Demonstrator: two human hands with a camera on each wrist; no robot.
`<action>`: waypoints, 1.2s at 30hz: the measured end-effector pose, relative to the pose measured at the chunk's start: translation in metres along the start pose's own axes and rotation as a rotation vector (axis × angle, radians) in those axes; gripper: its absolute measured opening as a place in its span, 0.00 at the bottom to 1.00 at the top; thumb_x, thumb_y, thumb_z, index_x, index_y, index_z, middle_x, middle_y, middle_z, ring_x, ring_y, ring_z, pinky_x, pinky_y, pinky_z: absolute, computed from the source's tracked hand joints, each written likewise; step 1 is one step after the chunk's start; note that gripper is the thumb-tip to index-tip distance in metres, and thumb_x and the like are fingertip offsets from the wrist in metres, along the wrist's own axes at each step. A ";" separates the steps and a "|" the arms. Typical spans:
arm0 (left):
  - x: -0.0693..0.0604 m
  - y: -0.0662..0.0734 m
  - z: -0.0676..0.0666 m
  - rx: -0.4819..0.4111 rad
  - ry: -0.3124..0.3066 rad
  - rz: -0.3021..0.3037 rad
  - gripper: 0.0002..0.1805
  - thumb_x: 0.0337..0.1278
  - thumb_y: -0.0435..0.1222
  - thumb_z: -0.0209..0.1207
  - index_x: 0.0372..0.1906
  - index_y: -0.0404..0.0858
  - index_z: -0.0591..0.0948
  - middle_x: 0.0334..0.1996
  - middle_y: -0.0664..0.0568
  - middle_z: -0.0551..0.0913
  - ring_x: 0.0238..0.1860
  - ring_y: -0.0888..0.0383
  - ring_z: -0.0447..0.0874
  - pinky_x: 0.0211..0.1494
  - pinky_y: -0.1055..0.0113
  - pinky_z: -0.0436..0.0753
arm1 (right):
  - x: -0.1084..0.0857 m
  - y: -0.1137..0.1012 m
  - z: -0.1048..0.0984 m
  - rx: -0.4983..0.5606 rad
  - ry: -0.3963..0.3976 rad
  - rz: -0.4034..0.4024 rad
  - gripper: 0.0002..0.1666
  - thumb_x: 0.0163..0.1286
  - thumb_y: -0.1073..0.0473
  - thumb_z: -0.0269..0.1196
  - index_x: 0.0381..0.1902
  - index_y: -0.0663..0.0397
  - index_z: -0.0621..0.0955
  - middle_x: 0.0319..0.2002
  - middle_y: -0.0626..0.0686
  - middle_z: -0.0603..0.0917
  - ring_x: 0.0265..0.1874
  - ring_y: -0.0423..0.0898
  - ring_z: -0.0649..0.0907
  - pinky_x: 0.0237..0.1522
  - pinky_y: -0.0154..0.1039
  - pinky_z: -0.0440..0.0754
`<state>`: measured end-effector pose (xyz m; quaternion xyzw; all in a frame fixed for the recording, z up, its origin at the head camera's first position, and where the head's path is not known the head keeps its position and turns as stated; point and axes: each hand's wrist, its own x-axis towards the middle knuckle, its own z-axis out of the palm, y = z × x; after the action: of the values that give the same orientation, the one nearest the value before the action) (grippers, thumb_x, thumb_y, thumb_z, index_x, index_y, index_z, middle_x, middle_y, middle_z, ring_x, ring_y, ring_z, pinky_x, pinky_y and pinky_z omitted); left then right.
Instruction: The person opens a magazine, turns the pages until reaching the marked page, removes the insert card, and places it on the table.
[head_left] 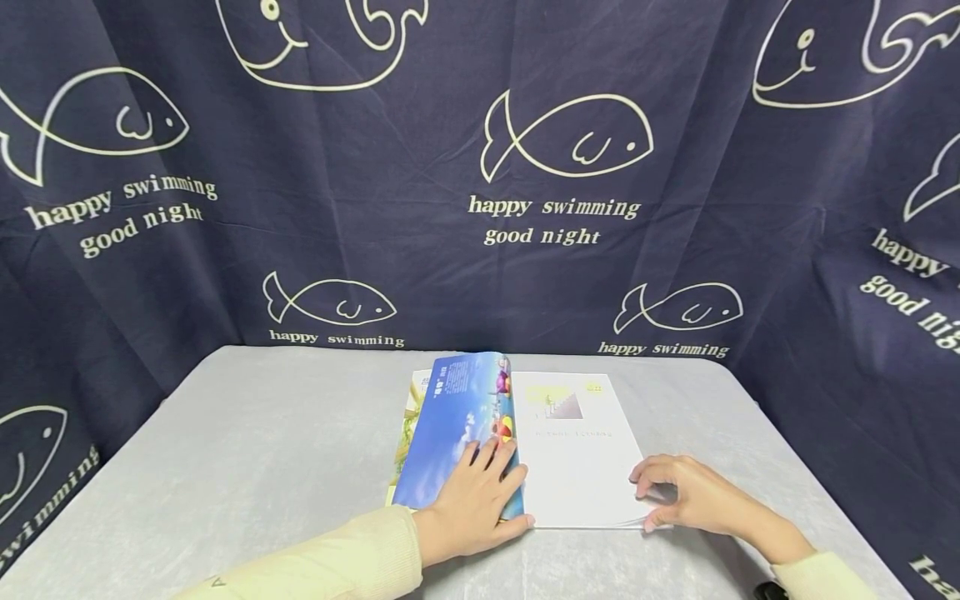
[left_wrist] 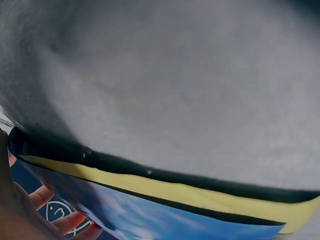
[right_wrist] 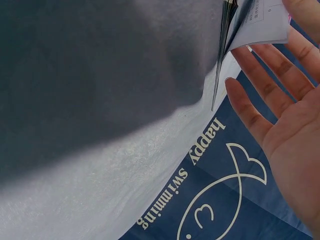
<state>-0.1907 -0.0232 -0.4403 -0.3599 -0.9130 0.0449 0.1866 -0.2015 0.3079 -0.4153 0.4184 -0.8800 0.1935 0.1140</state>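
Note:
An open picture book (head_left: pixel 577 483) lies on the table, its right page mostly white with a small picture near the top. Its left side is a blue sky page (head_left: pixel 442 442), with a yellow-and-green cover edge (head_left: pixel 405 442) showing beyond it. My left hand (head_left: pixel 476 500) rests spread on the blue page near the spine, thumb at the bottom edge. At the lower right corner of the book, my right hand (head_left: pixel 693 500) touches the page edges with bent fingers, thumb and fingertips apart. In the right wrist view, slightly raised pages (right_wrist: pixel 262 25) sit by its fingers.
A pale grey cloth covers the table (head_left: pixel 285 450) around the book. Dark blue curtains (head_left: pixel 435 208) with fish drawings and lettering hang behind and at both sides. A dark object (head_left: pixel 770 591) shows at the right cuff.

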 end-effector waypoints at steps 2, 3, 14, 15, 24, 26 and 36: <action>0.000 0.000 0.001 0.005 0.008 0.000 0.33 0.55 0.66 0.38 0.55 0.49 0.69 0.60 0.46 0.68 0.60 0.46 0.67 0.59 0.48 0.65 | 0.000 0.000 0.000 0.001 -0.005 0.006 0.19 0.37 0.40 0.71 0.26 0.37 0.78 0.36 0.43 0.83 0.36 0.38 0.80 0.38 0.33 0.74; 0.000 0.000 0.001 0.008 0.012 0.000 0.33 0.55 0.66 0.39 0.55 0.50 0.69 0.60 0.46 0.68 0.59 0.46 0.67 0.59 0.48 0.66 | 0.000 0.000 -0.001 0.004 -0.009 0.011 0.19 0.37 0.40 0.71 0.27 0.37 0.78 0.36 0.43 0.82 0.36 0.38 0.80 0.38 0.34 0.74; -0.001 -0.002 0.002 0.000 0.017 -0.003 0.32 0.55 0.66 0.40 0.56 0.51 0.70 0.57 0.46 0.71 0.55 0.46 0.70 0.59 0.47 0.66 | -0.001 -0.004 0.000 -0.097 -0.020 0.057 0.25 0.35 0.37 0.71 0.33 0.36 0.78 0.43 0.44 0.81 0.41 0.43 0.79 0.41 0.37 0.75; -0.001 -0.002 0.001 0.000 0.016 -0.003 0.32 0.55 0.66 0.40 0.56 0.51 0.70 0.57 0.46 0.71 0.55 0.46 0.70 0.58 0.47 0.66 | -0.001 -0.004 0.000 -0.105 -0.024 0.064 0.26 0.35 0.37 0.71 0.34 0.36 0.78 0.43 0.44 0.81 0.42 0.43 0.79 0.41 0.38 0.75; -0.002 -0.001 0.000 -0.015 -0.013 -0.012 0.33 0.55 0.66 0.39 0.56 0.51 0.71 0.57 0.46 0.71 0.55 0.47 0.70 0.59 0.47 0.65 | -0.002 -0.007 0.001 -0.129 -0.041 0.074 0.27 0.32 0.45 0.74 0.35 0.33 0.77 0.46 0.43 0.79 0.44 0.42 0.78 0.41 0.40 0.76; -0.002 -0.001 0.000 -0.020 -0.021 -0.016 0.33 0.55 0.66 0.39 0.56 0.51 0.71 0.57 0.46 0.71 0.55 0.47 0.70 0.59 0.47 0.65 | -0.002 -0.007 0.001 -0.130 -0.047 0.074 0.27 0.32 0.47 0.74 0.35 0.33 0.77 0.46 0.43 0.79 0.44 0.42 0.78 0.41 0.40 0.76; -0.003 -0.001 -0.001 -0.019 -0.024 -0.024 0.33 0.54 0.67 0.38 0.55 0.51 0.72 0.57 0.46 0.71 0.54 0.46 0.70 0.58 0.47 0.66 | -0.003 -0.005 0.001 -0.138 -0.044 0.046 0.26 0.33 0.48 0.74 0.35 0.35 0.78 0.44 0.43 0.80 0.43 0.43 0.78 0.41 0.39 0.76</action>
<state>-0.1895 -0.0258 -0.4402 -0.3501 -0.9198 0.0383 0.1729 -0.1955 0.3063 -0.4161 0.3934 -0.9029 0.1260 0.1187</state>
